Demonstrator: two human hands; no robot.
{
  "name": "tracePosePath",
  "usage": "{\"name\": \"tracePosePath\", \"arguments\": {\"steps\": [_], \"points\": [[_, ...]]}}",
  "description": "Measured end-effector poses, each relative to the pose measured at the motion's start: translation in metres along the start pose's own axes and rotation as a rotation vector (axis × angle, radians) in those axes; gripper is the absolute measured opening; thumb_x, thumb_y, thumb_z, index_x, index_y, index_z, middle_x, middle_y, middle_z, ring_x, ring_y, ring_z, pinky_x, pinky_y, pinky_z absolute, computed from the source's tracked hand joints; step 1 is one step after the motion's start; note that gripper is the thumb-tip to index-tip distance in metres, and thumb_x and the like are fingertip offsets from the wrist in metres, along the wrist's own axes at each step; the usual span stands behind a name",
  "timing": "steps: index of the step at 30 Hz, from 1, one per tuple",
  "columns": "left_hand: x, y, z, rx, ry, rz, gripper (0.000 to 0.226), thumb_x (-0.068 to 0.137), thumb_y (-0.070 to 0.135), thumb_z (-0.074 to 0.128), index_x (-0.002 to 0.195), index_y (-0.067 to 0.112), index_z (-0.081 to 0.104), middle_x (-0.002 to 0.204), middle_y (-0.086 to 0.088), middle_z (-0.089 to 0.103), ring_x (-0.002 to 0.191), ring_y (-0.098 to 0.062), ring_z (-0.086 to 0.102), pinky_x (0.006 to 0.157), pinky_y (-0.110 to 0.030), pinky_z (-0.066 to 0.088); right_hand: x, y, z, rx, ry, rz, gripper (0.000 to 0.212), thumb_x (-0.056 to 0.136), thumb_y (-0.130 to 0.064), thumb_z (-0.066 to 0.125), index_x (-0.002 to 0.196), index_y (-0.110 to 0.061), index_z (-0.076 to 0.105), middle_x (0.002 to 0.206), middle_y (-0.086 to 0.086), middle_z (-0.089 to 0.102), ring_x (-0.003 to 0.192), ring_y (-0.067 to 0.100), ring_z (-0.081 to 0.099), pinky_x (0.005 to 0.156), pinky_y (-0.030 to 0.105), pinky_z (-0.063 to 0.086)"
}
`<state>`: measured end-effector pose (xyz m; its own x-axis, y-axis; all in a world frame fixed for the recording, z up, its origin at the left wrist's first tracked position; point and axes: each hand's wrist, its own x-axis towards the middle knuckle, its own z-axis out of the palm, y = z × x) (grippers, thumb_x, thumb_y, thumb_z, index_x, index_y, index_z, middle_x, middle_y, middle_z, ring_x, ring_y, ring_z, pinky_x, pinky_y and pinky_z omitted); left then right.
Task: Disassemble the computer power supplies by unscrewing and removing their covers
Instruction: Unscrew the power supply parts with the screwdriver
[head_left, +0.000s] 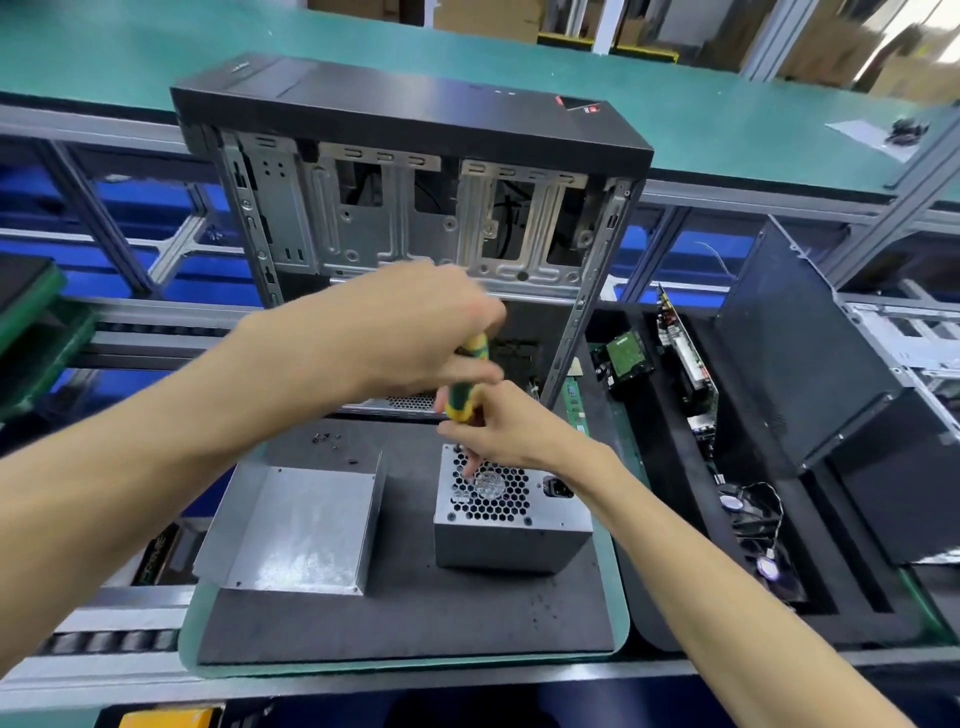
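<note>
A grey metal power supply (511, 540) stands on the dark foam mat (405, 618), its honeycomb fan grille facing up. My left hand (421, 332) grips the top of a yellow and green screwdriver (467, 400) held upright over the grille's far left corner. My right hand (498, 426) pinches the lower part of the screwdriver, fingers touching the grille. The tip is hidden behind my fingers. A removed grey metal cover (301, 525) lies to the left on the mat. Several small black screws (327, 440) lie behind it.
An open black computer case (415, 208) stands upright behind the mat. A black tray (691, 467) on the right holds a hard drive (626, 356), circuit boards and small fans. A black panel (810, 353) leans at the right. Conveyor rollers (104, 642) run on the left.
</note>
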<state>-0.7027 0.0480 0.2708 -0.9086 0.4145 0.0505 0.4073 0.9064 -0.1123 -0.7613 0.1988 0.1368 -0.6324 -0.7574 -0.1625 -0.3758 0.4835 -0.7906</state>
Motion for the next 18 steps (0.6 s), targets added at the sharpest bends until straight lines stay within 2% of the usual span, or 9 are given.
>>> {"name": "tracePosePath", "arguments": {"steps": [2, 3, 6, 8, 11, 14, 15, 17, 18], "points": [[0.003, 0.004, 0.001, 0.26, 0.039, -0.129, 0.061, 0.087, 0.071, 0.022, 0.09, 0.017, 0.051, 0.066, 0.003, 0.039, 0.064, -0.022, 0.045, 0.057, -0.032, 0.034, -0.001, 0.0, 0.006, -0.031, 0.05, -0.041, 0.003, 0.1, -0.02, 0.057, 0.102, -0.017, 0.057, 0.07, 0.0, 0.06, 0.055, 0.014, 0.073, 0.049, 0.025, 0.049], [0.001, 0.003, 0.003, 0.239, 0.049, -0.121, 0.06, 0.09, 0.07, 0.022, 0.096, 0.018, 0.051, 0.069, 0.003, 0.039, 0.064, -0.021, 0.046, 0.056, -0.032, 0.035, -0.002, -0.001, 0.007, -0.038, 0.065, -0.04, 0.004, 0.1, -0.019, 0.054, 0.101, -0.022, 0.055, 0.074, 0.0, 0.06, 0.056, 0.014, 0.074, 0.048, 0.026, 0.048], [-0.006, -0.005, 0.005, -0.136, -0.034, 0.057, 0.028, 0.099, 0.041, 0.05, 0.122, 0.026, 0.055, 0.107, 0.006, 0.045, 0.077, -0.013, 0.053, 0.069, -0.031, 0.046, -0.004, -0.002, 0.007, -0.062, 0.051, -0.02, 0.012, 0.098, -0.016, 0.05, 0.1, -0.028, 0.049, 0.085, 0.008, 0.063, 0.058, 0.012, 0.074, 0.047, 0.028, 0.049], [-0.001, -0.001, 0.002, -0.028, -0.011, 0.044, 0.029, 0.1, 0.044, 0.044, 0.108, 0.023, 0.062, 0.093, 0.006, 0.048, 0.077, -0.017, 0.052, 0.065, -0.031, 0.039, -0.005, -0.003, 0.008, -0.086, 0.061, -0.032, 0.007, 0.099, -0.017, 0.054, 0.105, -0.019, 0.052, 0.085, 0.01, 0.064, 0.057, 0.015, 0.073, 0.049, 0.034, 0.052], [0.005, 0.009, -0.003, 0.249, 0.083, -0.073, 0.055, 0.098, 0.059, 0.014, 0.093, 0.02, 0.053, 0.07, 0.002, 0.044, 0.069, -0.025, 0.054, 0.057, -0.032, 0.034, -0.005, -0.006, 0.012, -0.077, 0.141, -0.037, 0.005, 0.099, -0.017, 0.055, 0.098, -0.021, 0.055, 0.063, -0.002, 0.052, 0.053, 0.022, 0.068, 0.05, 0.036, 0.051], [-0.007, 0.004, -0.005, -0.107, -0.041, 0.064, 0.028, 0.099, 0.047, 0.045, 0.119, 0.029, 0.052, 0.112, 0.003, 0.047, 0.076, -0.016, 0.057, 0.067, -0.036, 0.048, -0.007, -0.005, 0.006, -0.036, 0.1, 0.018, 0.025, 0.098, -0.011, 0.052, 0.078, -0.025, 0.045, 0.062, 0.0, 0.05, 0.058, 0.024, 0.074, 0.05, 0.032, 0.041], [-0.008, 0.004, -0.006, -0.167, -0.069, 0.11, 0.025, 0.097, 0.039, 0.053, 0.12, 0.03, 0.054, 0.112, 0.004, 0.044, 0.073, -0.014, 0.054, 0.066, -0.035, 0.047, -0.008, -0.004, 0.003, -0.014, 0.069, 0.029, 0.026, 0.099, -0.012, 0.054, 0.077, -0.022, 0.044, 0.062, 0.0, 0.054, 0.059, 0.022, 0.075, 0.052, 0.034, 0.045], [0.0, 0.009, -0.005, 0.013, -0.028, 0.086, 0.024, 0.1, 0.042, 0.048, 0.109, 0.022, 0.057, 0.087, 0.003, 0.043, 0.059, -0.013, 0.041, 0.052, -0.031, 0.035, -0.007, 0.0, 0.001, 0.0, 0.026, 0.044, 0.021, 0.1, -0.018, 0.06, 0.081, -0.012, 0.051, 0.062, 0.001, 0.062, 0.059, 0.02, 0.075, 0.065, 0.045, 0.058], [0.006, 0.013, -0.007, 0.157, 0.012, 0.04, 0.037, 0.101, 0.052, 0.04, 0.099, 0.019, 0.055, 0.074, 0.003, 0.038, 0.053, -0.014, 0.034, 0.047, -0.03, 0.026, -0.008, 0.0, 0.002, 0.007, 0.022, 0.049, 0.017, 0.1, -0.019, 0.06, 0.088, -0.007, 0.055, 0.065, 0.002, 0.064, 0.059, 0.02, 0.075, 0.07, 0.051, 0.06]]}}
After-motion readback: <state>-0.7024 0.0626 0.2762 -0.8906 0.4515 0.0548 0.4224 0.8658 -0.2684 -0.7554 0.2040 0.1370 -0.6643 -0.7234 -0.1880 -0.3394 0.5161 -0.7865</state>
